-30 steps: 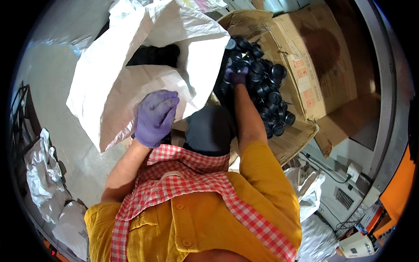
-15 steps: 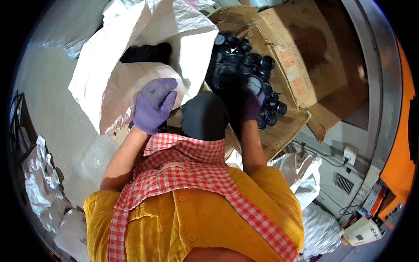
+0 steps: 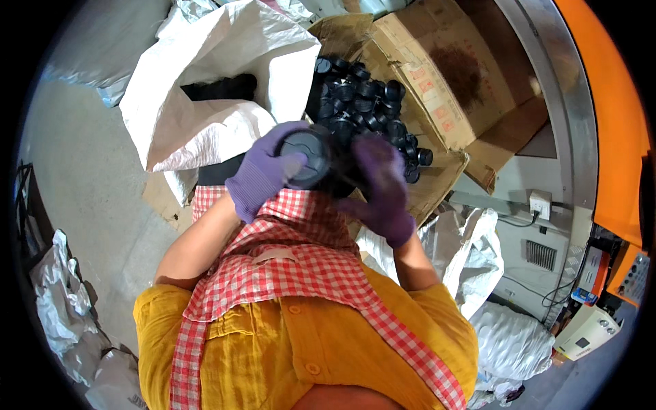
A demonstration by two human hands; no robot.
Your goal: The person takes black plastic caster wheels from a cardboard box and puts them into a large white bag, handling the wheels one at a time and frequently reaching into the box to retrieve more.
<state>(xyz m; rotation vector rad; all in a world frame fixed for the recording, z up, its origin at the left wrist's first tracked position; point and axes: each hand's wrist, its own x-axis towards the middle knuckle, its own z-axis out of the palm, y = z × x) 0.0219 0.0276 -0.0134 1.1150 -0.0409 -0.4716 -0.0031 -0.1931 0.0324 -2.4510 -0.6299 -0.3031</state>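
My left hand (image 3: 261, 172), in a purple glove, is closed round a black round plastic part (image 3: 305, 158) with a flat disc-like face, held in front of my lap. My right hand (image 3: 383, 191), gloved alike, is just right of it, smeared by motion, its thumb toward the part. Dark blur between the hands hides whether the right fingers grip anything. Beyond my hands, a heap of similar black round parts (image 3: 365, 96) lies in an open cardboard box (image 3: 417, 65). At the far left of the hands stands an open white woven sack (image 3: 287, 68) with dark contents.
White plastic bags (image 3: 65, 287) lie on the floor at left, and more white sacks (image 3: 509, 342) at right. A grey metal machine frame (image 3: 574, 123) with an orange panel (image 3: 618, 137) borders the right side. A white plug with a cable (image 3: 540, 203) sticks out there.
My right hand has come back from the heap toward my left hand. My left hand has left the sack's edge, moved right and now holds a black round part.
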